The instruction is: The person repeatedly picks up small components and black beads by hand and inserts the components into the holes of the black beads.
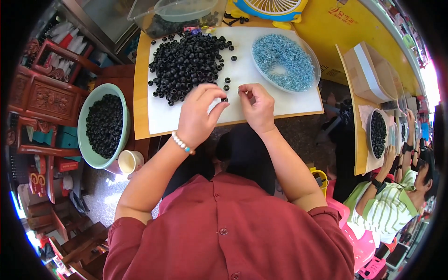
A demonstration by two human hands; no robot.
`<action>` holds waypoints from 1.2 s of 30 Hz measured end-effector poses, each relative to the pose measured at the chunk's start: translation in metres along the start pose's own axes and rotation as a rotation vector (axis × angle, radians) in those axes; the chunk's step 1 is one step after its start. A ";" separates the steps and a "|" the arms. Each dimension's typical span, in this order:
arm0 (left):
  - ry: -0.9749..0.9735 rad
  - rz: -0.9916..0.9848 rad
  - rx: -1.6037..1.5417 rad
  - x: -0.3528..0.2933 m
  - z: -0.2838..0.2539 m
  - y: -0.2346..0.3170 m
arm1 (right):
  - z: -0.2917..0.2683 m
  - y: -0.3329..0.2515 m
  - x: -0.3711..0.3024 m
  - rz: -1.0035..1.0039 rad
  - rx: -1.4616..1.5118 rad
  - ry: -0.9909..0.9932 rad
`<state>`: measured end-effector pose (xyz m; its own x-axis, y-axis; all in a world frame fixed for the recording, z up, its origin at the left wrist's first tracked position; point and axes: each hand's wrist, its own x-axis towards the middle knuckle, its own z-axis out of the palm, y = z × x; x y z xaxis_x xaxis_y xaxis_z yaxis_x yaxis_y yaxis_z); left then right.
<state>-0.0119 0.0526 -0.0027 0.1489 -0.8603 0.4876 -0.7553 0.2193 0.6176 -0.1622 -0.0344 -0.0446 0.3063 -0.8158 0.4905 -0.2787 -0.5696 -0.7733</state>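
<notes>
Over the near edge of the white sheet [261, 105], my left hand [198, 112] is closed, with a small black bead [224, 99] held at its fingertips. My right hand [259, 108] sits just to the right, thumb and index finger pinched together. Whatever is in that pinch is too small to make out. The two hands are close but apart. A big heap of round black beads [186, 63] lies beyond my left hand, with several loose ones beside it. Beyond my right hand stands a clear plastic dish [317, 70] of small light-blue transparent beads [284, 60].
A pale green basin [83, 126] of black pieces stands at the left beside a cream cup [130, 162]. Behind the heap is a clear plastic tub [140, 18]; a blue-and-yellow fan [273, 9] stands at the back. Another person [387, 200] works at a table on the right.
</notes>
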 end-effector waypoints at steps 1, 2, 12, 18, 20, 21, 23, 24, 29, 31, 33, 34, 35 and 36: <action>-0.022 -0.193 -0.416 -0.009 -0.005 0.005 | -0.001 0.001 -0.001 0.057 0.002 -0.032; -0.021 -0.190 -0.412 -0.017 -0.010 0.010 | -0.002 0.004 -0.003 0.055 0.005 -0.030; -0.038 -0.877 -1.730 -0.075 -0.052 0.034 | -0.037 -0.096 -0.032 0.538 0.976 -0.328; -0.051 -0.784 -1.645 -0.085 -0.054 0.047 | -0.047 -0.131 -0.048 0.360 0.756 -0.424; -0.036 -0.752 -1.593 -0.088 -0.055 0.051 | -0.049 -0.133 -0.050 0.330 0.681 -0.431; -0.022 -0.722 -1.538 -0.089 -0.055 0.053 | -0.050 -0.134 -0.050 0.301 0.608 -0.437; -0.009 -0.712 -1.457 -0.092 -0.057 0.056 | -0.054 -0.143 -0.048 0.265 0.506 -0.461; 0.001 -0.705 -1.377 -0.093 -0.058 0.058 | -0.056 -0.146 -0.047 0.231 0.404 -0.483; -0.049 -0.671 -1.246 -0.094 -0.064 0.062 | -0.059 -0.141 -0.040 0.390 0.522 -0.623; -0.141 -0.638 -1.226 -0.095 -0.065 0.058 | -0.061 -0.134 -0.033 0.687 0.775 -0.771; -0.164 -0.629 -1.232 -0.097 -0.062 0.058 | -0.056 -0.120 -0.037 0.727 0.906 -0.825; -0.186 -0.621 -1.237 -0.098 -0.061 0.058 | -0.053 -0.113 -0.040 0.765 1.038 -0.879; -0.213 -0.621 -1.266 -0.098 -0.062 0.057 | -0.050 -0.110 -0.041 0.877 1.124 -0.912; -0.213 -0.619 -1.266 -0.098 -0.061 0.056 | -0.048 -0.108 -0.043 0.876 1.123 -0.912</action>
<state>-0.0302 0.1777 0.0219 0.0556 -0.9943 -0.0909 0.4825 -0.0529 0.8743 -0.1884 0.0578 0.0372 0.9208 -0.2773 -0.2743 -0.0223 0.6647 -0.7468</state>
